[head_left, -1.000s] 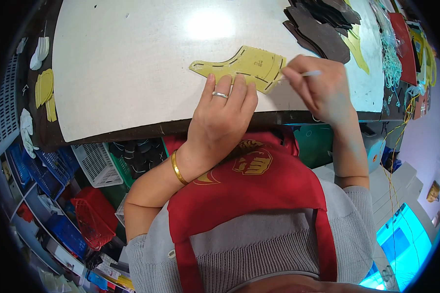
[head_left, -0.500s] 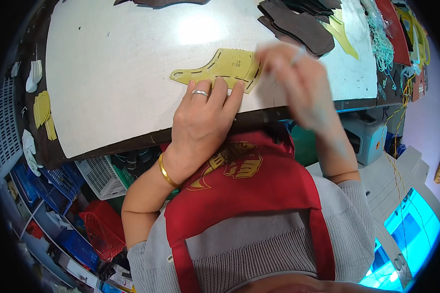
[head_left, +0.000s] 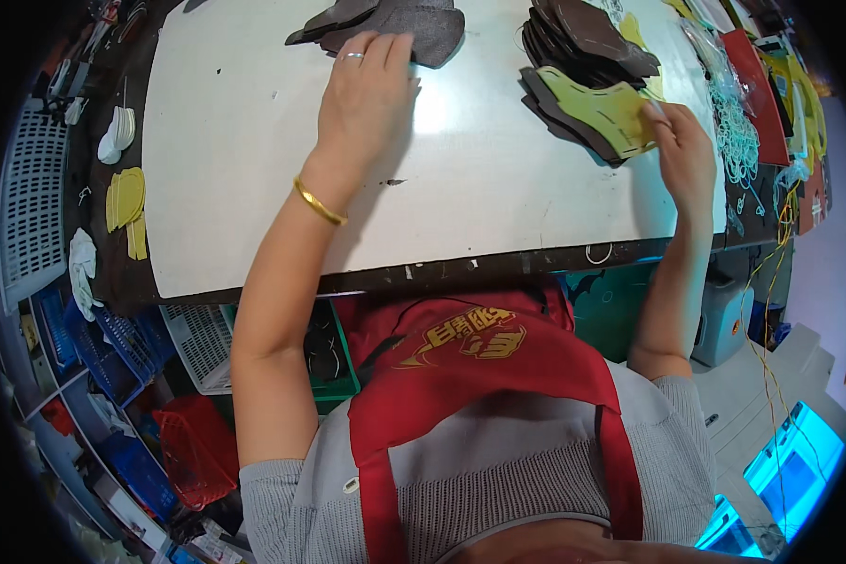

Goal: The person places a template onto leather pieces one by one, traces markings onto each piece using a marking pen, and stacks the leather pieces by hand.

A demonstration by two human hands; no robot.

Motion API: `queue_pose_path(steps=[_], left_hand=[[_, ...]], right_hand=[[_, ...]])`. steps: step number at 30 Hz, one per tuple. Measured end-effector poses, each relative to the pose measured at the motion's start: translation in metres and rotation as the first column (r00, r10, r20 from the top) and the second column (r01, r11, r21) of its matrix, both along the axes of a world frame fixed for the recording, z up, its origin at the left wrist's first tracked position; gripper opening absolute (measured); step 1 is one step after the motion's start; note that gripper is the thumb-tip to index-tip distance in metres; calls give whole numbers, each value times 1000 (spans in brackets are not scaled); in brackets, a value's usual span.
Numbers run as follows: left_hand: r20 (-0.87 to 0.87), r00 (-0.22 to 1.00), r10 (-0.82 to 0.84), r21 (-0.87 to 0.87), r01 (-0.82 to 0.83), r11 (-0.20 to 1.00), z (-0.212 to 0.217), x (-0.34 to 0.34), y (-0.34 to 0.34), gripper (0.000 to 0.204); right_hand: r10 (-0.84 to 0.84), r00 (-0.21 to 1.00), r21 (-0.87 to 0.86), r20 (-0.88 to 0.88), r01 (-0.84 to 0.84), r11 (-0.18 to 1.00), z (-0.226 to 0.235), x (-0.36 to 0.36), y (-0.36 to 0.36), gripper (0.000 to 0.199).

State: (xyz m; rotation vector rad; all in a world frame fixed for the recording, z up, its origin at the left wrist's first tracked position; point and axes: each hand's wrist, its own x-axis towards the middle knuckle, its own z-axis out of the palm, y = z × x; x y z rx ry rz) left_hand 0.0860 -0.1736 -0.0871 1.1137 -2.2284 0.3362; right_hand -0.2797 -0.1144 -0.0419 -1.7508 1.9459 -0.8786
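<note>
My left hand (head_left: 362,103) reaches across the white tabletop, its fingers stretched out onto the near edge of dark, flat cut pieces (head_left: 432,33) that look like leather. Its thumb is mostly hidden. My right hand (head_left: 683,155) pinches the right end of a yellow curved template (head_left: 597,105) with dashed slots along its edges. Beneath that template, dark cut pieces (head_left: 555,115) stick out on its left side. Just beyond lies a thicker pile of dark brown pieces (head_left: 597,38).
Yellow pattern pieces (head_left: 126,199) and a white glove (head_left: 83,268) lie along the table's left side. Pale blue cord (head_left: 731,103) hangs in a tangle at the right edge. Below the table are a white basket (head_left: 197,343) and a red basket (head_left: 197,446).
The yellow template has gone from the front middle of the table to the dark pieces at right, in my right hand. My left hand has left it and moved forward to other dark pieces.
</note>
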Motion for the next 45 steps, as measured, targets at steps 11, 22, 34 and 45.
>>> queue_pose_path(steps=[11, 22, 34, 45], left_hand=[[-148, 984, -99, 327, 143, 934, 7, -21, 155, 50], [-148, 987, 56, 497, 26, 867, 0, -19, 165, 62], [34, 999, -10, 352, -2, 936, 9, -13, 133, 35], [89, 995, -47, 324, 16, 946, 13, -26, 139, 38]], right_hand=[[258, 851, 158, 458, -364, 918, -11, 103, 17, 23], [445, 887, 176, 120, -460, 870, -26, 135, 7, 22], [388, 920, 183, 58, -392, 902, -27, 112, -1, 26], [380, 899, -230, -218, -425, 875, -14, 106, -13, 17]])
